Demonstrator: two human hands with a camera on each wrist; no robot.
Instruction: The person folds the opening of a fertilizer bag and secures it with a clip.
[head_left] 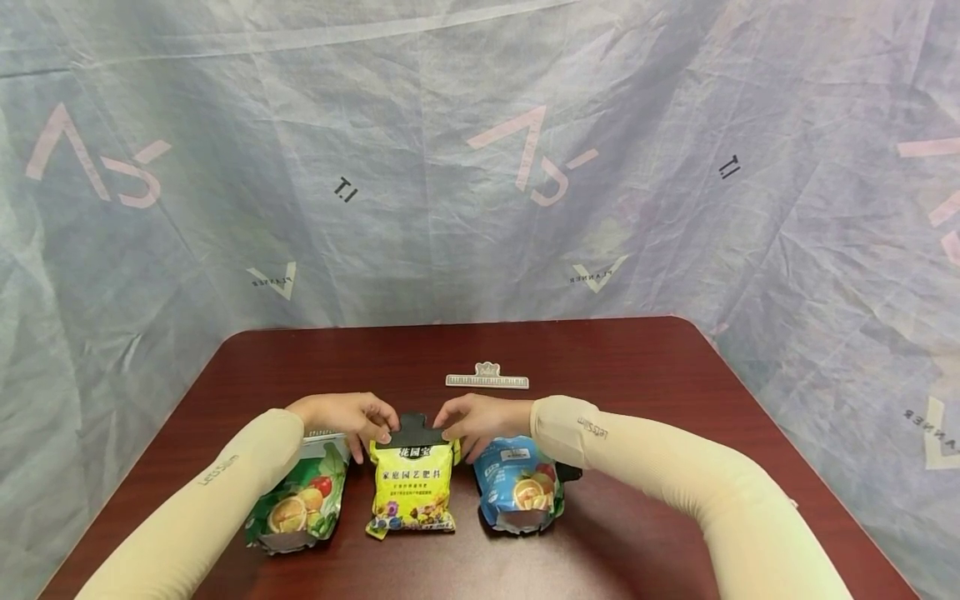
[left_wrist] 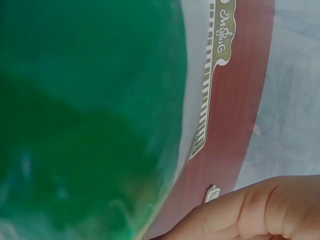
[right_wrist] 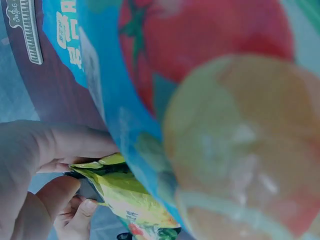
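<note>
A yellow fertilizer bag [head_left: 412, 487] stands upright at the middle of the table, its printed front facing me. Across its top edge sits a black clip [head_left: 416, 432]. My left hand [head_left: 348, 417] pinches the left end of this clip, thumb in front. On the other end, my right hand [head_left: 480, 417] does the same, and in the right wrist view its thumb and finger close round the clip and the bag's upper corner. The fingers behind the bag are hidden. Beside my left hand is a green bag [head_left: 306, 504], and a blue bag [head_left: 519, 492] is below my right wrist.
A piano-key clip [head_left: 487, 381] lies on the dark red table [head_left: 390, 358] behind the yellow bag. A similar clip [left_wrist: 202, 110] runs along the green bag's top edge. Something black [head_left: 570, 472] sticks out right of the blue bag. A grey curtain [head_left: 420, 208] hangs behind the table.
</note>
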